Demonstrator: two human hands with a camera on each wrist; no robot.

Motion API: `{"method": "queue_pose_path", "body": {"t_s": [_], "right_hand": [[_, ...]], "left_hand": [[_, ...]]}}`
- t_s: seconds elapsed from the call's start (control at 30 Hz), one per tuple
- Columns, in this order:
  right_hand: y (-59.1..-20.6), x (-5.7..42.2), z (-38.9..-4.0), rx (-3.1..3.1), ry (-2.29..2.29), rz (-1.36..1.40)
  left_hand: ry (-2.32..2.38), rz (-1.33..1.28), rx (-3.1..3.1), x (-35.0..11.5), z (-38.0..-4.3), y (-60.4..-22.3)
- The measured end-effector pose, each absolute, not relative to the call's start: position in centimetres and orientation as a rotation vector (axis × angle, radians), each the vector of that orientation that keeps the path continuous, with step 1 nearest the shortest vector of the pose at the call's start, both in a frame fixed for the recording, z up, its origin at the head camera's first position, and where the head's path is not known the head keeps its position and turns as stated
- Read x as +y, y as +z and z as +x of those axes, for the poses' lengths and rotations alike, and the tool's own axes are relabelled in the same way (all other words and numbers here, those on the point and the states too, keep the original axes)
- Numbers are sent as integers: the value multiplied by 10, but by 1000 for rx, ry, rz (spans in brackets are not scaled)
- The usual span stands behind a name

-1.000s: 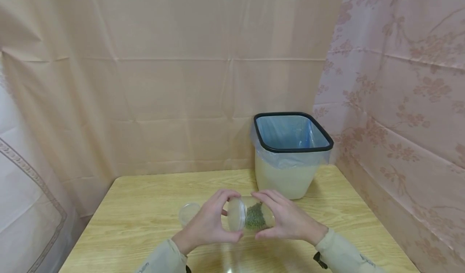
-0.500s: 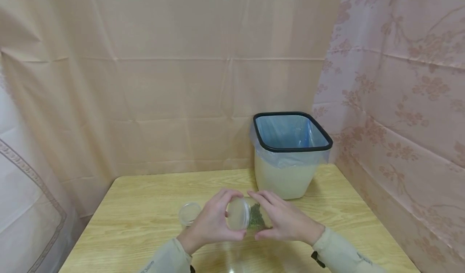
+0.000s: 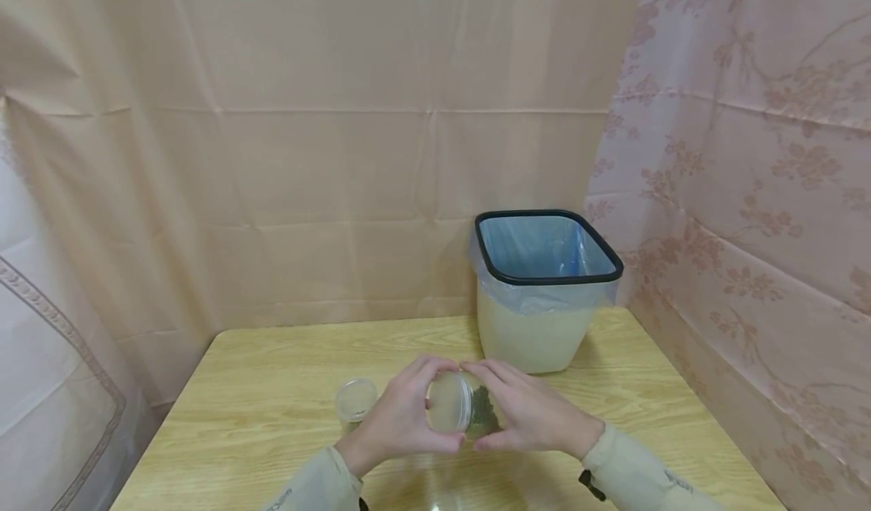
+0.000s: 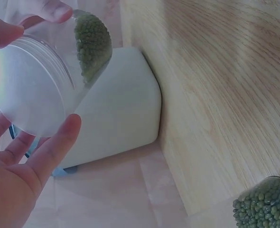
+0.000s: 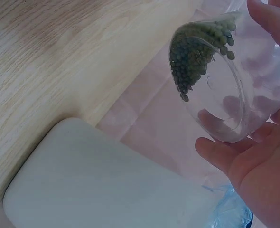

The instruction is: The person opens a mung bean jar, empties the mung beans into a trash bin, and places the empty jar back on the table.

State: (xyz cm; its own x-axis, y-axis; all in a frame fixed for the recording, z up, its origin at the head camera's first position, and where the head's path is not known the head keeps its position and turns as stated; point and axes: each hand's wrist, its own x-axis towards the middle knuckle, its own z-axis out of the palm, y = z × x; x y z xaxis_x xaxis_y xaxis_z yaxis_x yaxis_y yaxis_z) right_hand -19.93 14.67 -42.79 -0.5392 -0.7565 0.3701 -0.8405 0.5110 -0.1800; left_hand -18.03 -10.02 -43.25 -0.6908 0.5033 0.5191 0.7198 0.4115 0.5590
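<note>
Both hands hold a clear plastic jar [image 3: 481, 414] on its side above the table. Green beans, like mung beans [image 4: 92, 45], are heaped against the lower side inside it. At the jar's left end my left hand [image 3: 400, 414] grips the pale screw lid [image 3: 446, 402], thumb below and fingers over the top. My right hand [image 3: 534, 414] curls round the body near the base; the right wrist view shows its fingertips on the clear wall [image 5: 235, 85]. Behind my left hand stands a second lidded jar [image 3: 355, 401], partly covered by it, also with green beans [image 4: 266, 206].
A cream waste bin [image 3: 534, 329] with a black rim and bluish liner stands at the table's back right. The wood-grain table [image 3: 272, 390] meets a beige curtain [image 3: 327, 193] behind and a floral cloth [image 3: 762, 231] on the right.
The hands have drawn slightly closer together round the jar. The right hand has shifted a little left, and the lid has turned slightly. The bin and the second jar stay put.
</note>
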Motion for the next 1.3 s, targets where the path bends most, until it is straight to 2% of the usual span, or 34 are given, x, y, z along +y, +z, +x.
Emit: {"method": "queue_pose_path", "body": {"t_s": [0.4, 0.67, 1.3], "right_hand": [[-429, 147, -200, -2492, 490, 1348], [-427, 153, -199, -2588, 553, 1251], [-431, 156, -200, -2500, 607, 1251]], "left_hand": [[-1255, -983, -2482, -99, -179, -434], [-1438, -899, -2478, -106, -181, -432], [-1578, -986, -2360, -107, -180, -442]]}}
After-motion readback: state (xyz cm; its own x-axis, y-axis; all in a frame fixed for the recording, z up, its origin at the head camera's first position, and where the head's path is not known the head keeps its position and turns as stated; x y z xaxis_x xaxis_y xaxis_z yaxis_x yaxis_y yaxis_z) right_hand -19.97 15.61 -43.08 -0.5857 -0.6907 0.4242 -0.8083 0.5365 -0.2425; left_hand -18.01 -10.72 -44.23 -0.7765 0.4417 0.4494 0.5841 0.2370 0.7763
